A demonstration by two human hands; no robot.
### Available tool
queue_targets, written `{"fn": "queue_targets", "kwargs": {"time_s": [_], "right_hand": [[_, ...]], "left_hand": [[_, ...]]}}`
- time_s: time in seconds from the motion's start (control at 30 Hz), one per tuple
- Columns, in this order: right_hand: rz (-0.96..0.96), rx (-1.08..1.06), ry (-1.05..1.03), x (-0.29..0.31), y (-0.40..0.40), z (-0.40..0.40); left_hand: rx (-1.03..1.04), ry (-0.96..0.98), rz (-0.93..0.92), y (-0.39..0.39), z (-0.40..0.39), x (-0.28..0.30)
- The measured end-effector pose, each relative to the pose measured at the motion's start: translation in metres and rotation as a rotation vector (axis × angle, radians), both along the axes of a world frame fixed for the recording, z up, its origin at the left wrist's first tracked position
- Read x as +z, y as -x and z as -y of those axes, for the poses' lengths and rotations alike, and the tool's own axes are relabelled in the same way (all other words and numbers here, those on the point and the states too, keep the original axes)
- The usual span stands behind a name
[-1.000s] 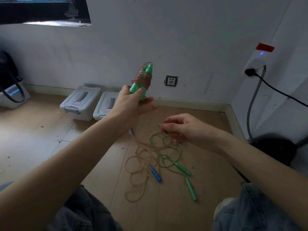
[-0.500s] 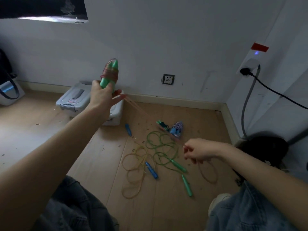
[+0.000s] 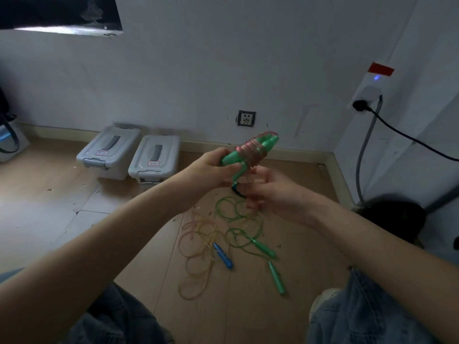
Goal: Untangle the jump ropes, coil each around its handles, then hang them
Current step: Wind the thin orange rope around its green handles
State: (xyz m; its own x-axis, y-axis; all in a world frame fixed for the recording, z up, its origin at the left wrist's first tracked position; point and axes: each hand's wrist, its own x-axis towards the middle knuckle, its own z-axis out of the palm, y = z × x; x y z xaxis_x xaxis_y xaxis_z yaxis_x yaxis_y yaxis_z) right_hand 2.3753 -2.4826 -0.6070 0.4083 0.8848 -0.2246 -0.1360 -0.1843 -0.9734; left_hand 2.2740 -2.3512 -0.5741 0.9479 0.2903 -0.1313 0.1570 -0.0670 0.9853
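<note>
Jump rope point(image 3: 250, 151), pinkish cord wound round paired green plastic handles, gripped in left hand point(image 3: 211, 170), swung back from far left to centre. Right hand point(image 3: 270, 192) came up just below bundle, fingers curled on loose cord end. Tangled ropes point(image 3: 223, 234) stayed on floor point(image 3: 49, 194) beneath.

I can read no words or numbers anywhere in my view. The two grey plastic lidded storage boxes point(image 3: 109, 151) point(image 3: 155, 157) by the wall each carry a small red-outlined label, but I find the print too small and blurred to make out.
</note>
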Motion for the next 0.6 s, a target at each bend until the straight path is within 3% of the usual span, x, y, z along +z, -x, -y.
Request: {"fn": "queue_targets", "kwargs": {"time_s": [0.03, 0.07, 0.17, 0.2, 0.27, 0.33, 0.4, 0.47, 0.6], "right_hand": [[0.014, -0.036, 0.017, 0.001, 0.001, 0.0], [0.168, -0.061, 0.066, 0.001, 0.002, 0.001], [1.085, -0.045, 0.271, 0.001, 0.009, 0.003], [1.305, -0.006, 0.327, 0.002, 0.014, 0.004], [1.541, 0.083, 0.363, -0.003, 0.02, 0.006], [1.597, 0.146, 0.366, -0.002, 0.023, 0.007], [1.469, 0.146, 0.319, 0.006, 0.019, 0.008], [1.316, 0.113, 0.269, 0.017, 0.012, 0.008], [1.207, 0.092, 0.259, 0.036, -0.004, 0.015]], "left_hand": [[0.038, -0.042, 0.002, -0.001, -0.004, -0.001], [0.093, -0.062, -0.004, -0.002, -0.009, -0.003], [0.203, -0.143, -0.082, -0.003, -0.023, -0.014], [0.216, -0.225, -0.128, -0.004, -0.026, -0.02], [0.228, -0.458, -0.204, -0.007, -0.032, -0.035], [0.226, -0.615, -0.233, -0.006, -0.039, -0.045], [0.166, -0.715, -0.265, -0.002, -0.042, -0.049], [-0.006, -0.777, -0.316, 0.001, -0.038, -0.051], [-0.385, -0.824, -0.334, 0.006, -0.015, -0.041]]}}
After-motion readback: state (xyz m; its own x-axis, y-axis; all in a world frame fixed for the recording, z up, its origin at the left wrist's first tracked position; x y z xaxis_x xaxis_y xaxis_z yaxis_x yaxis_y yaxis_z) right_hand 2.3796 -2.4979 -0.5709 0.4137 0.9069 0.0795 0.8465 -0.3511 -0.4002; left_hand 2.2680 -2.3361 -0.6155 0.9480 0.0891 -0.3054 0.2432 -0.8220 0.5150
